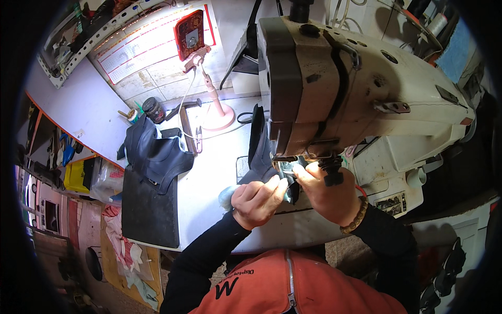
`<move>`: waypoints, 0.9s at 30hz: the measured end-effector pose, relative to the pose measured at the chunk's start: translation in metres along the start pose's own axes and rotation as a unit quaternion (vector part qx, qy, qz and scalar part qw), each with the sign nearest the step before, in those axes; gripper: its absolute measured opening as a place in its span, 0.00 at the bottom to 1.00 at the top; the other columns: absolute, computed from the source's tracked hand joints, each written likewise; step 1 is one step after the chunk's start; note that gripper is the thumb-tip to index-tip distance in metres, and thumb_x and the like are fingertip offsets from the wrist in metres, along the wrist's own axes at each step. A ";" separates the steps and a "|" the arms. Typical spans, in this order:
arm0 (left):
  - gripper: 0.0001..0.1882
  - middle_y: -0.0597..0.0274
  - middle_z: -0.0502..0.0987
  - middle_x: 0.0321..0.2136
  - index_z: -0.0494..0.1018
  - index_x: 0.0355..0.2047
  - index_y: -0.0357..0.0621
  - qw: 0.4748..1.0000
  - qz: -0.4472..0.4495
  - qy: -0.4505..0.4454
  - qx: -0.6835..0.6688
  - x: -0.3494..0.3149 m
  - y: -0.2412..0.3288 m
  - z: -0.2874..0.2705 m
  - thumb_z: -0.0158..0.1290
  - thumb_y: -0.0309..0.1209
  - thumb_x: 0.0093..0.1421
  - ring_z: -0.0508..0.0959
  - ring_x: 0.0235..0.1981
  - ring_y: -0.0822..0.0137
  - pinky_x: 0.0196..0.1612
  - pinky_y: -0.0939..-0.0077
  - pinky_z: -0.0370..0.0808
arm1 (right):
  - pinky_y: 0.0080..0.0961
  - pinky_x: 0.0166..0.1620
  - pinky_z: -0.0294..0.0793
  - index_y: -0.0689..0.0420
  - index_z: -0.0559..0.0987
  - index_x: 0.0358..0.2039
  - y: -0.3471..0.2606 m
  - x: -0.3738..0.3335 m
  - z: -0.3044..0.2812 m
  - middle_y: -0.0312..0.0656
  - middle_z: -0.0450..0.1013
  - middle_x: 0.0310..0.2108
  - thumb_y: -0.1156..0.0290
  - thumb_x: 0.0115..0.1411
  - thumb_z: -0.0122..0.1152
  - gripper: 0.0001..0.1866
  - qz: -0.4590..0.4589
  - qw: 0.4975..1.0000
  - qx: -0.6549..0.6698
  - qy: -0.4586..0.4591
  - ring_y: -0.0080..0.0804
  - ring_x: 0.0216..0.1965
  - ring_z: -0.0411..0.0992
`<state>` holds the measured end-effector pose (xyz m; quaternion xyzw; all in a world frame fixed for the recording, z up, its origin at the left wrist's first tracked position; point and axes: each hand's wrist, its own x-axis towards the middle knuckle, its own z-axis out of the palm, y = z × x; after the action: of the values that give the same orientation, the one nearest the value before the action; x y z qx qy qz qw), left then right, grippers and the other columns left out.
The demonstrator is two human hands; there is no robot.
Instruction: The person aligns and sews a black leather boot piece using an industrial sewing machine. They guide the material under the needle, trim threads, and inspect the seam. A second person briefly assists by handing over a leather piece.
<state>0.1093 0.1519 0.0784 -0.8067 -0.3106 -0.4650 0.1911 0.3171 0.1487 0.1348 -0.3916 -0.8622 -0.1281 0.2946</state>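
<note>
A cream industrial sewing machine point(361, 89) fills the upper right. Under its needle area lies a dark leather piece point(260, 149) that stands up from the white table point(209, 172). My left hand point(257, 201) pinches the near edge of that dark piece just left of the presser foot, fingers curled. My right hand point(327, 191), with a wooden bead bracelet at the wrist, holds the same piece directly below the needle. The fingertips of both hands almost meet. What lies between them is partly hidden by the machine head.
A stack of dark cut leather pieces point(151, 157) lies on a black mat point(149, 209) at the table's left. A pink phone stand point(212, 99) holds a red-cased phone point(189, 34) at the back. A small jar point(153, 109) and scissors point(198, 137) sit nearby.
</note>
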 end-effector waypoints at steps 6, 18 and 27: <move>0.17 0.70 0.81 0.36 0.83 0.39 0.49 1.000 0.011 0.005 0.004 0.005 -0.007 0.002 0.56 0.25 0.48 0.73 0.26 0.73 0.27 0.80 0.69 | 0.32 0.23 0.69 0.51 0.76 0.31 0.002 -0.001 0.008 0.35 0.66 0.22 0.73 0.49 0.62 0.08 0.009 1.000 0.004 -0.003 0.34 0.26 0.70; 0.15 0.71 0.81 0.39 0.81 0.40 0.52 0.999 0.044 0.019 0.004 -0.006 -0.017 0.004 0.56 0.26 0.51 0.75 0.27 0.74 0.27 0.81 0.68 | 0.31 0.23 0.68 0.50 0.77 0.31 -0.003 -0.005 0.004 0.35 0.64 0.21 0.72 0.49 0.62 0.07 0.011 1.000 0.014 -0.001 0.32 0.25 0.70; 0.18 0.69 0.82 0.39 0.81 0.40 0.52 0.999 0.031 0.013 -0.006 -0.009 -0.017 0.005 0.58 0.24 0.46 0.74 0.28 0.70 0.33 0.78 0.69 | 0.30 0.22 0.67 0.50 0.71 0.25 0.001 -0.009 0.012 0.36 0.62 0.23 0.71 0.48 0.62 0.08 0.001 1.000 0.003 0.011 0.32 0.25 0.68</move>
<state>0.0976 0.1650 0.0686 -0.8109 -0.2806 -0.4710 0.2046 0.3175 0.1491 0.1193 -0.3905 -0.8589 -0.1296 0.3050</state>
